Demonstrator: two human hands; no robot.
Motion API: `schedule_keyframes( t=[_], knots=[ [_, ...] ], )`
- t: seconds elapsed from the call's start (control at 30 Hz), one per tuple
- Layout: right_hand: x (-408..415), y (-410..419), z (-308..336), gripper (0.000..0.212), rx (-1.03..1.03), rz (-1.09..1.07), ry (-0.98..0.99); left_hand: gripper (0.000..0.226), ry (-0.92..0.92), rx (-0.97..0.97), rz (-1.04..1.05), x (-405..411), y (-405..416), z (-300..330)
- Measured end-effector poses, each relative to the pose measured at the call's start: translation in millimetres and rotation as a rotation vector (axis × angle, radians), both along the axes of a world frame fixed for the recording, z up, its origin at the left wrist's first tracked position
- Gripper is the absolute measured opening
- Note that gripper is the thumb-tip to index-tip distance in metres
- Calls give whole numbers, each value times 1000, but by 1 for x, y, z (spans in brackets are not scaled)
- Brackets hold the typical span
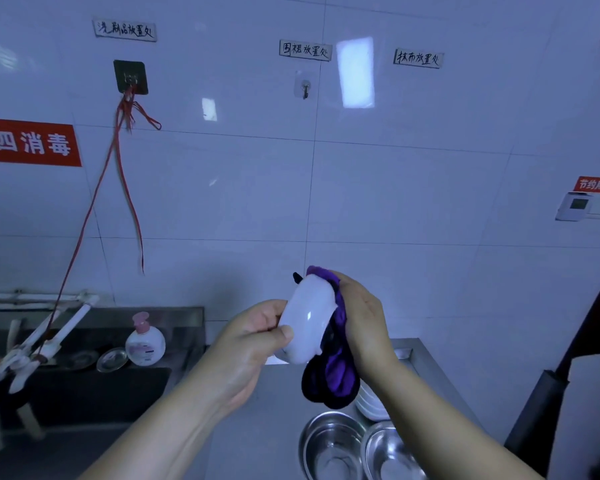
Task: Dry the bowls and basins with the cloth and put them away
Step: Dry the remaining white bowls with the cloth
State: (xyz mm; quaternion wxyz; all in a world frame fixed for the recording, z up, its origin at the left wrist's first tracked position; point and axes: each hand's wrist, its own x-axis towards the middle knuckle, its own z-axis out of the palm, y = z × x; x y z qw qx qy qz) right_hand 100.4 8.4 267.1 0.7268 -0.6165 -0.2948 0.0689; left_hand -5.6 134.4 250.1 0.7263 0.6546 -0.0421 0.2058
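1. Progress: you are mid-dry on one small white glossy bowl (309, 320), held up in the air above the stainless steel table (278, 410). My read is the task is early to middle; nothing here shows a bowl put away yet.
2. Left to do: two round stainless steel basins (333, 445) sit at 5 o'clock on the table, and a stack of white bowls (369, 405) lies just behind them, partly hidden by the cloth. Wet or dry, cannot tell.
3. Left hand (253, 336): fingers and thumb curled round the bowl's rim, gripping it from 9 o'clock.
4. Right hand (362, 320): at 3 o'clock of the bowl, fingers bent round the purple and black cloth (329, 375), pressing it against the bowl's far side; the loose end hangs toward 6 o'clock.
5. Bowl sits between both hands, touching each.
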Motion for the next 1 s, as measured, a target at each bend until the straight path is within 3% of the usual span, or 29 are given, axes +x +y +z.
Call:
schedule_keyframes(
  t=[0.1, 0.17, 0.4, 0.53, 0.7, 1.0],
  knots=[
    [-3, 4, -6, 36, 18, -72, 29, 28, -52, -128, 15, 3, 2, 3],
    [-9, 8, -12, 34, 43, -156, -60, 28, -75, -226, 29, 5, 2, 7],
    [-12, 11, -32, 44, -245, -502, -781, 25, -68, -442, 70, 10, 5, 5],
    [-14, 13, -33, 37, -301, -589, -1093, 28, -38, -494, 79, 11, 4, 2],
    [-16, 7, -36, 32, -211, -413, -1210, 44, -78, -545, 55, 9, 12, 12],
    [7, -10, -33, 25, -281, -485, -1342, 20, -22, -469, 91, 4, 17, 10]
  ],
)
